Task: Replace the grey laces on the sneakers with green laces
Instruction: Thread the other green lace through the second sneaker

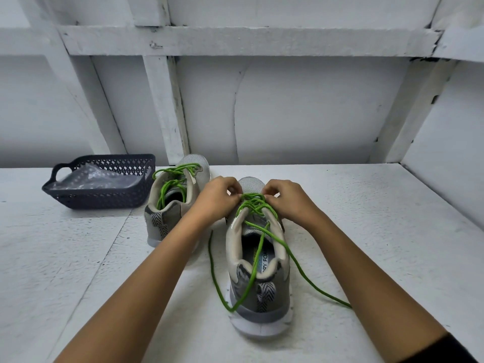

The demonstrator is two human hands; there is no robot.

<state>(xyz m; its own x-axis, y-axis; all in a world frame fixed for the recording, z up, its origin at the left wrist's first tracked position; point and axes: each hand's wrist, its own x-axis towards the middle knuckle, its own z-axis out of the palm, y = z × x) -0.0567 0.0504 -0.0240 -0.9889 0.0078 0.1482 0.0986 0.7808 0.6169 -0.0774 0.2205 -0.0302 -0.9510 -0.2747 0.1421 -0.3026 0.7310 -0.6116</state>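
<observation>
Two grey sneakers stand on the white table, heels toward me. The near sneaker (258, 271) carries a green lace (255, 205) crossed over its tongue, with both loose ends trailing back over the heel onto the table. My left hand (218, 196) pinches the lace at the left eyelets near the toe. My right hand (284, 196) pinches it at the right eyelets. The far sneaker (172, 203), to the left, is threaded with another green lace (174, 179), its ends tucked inside the shoe.
A dark plastic basket (102, 184) with clear plastic inside sits at the back left of the table. A white wall with wooden framing (235, 40) rises behind the table's far edge, and a side wall closes in on the right.
</observation>
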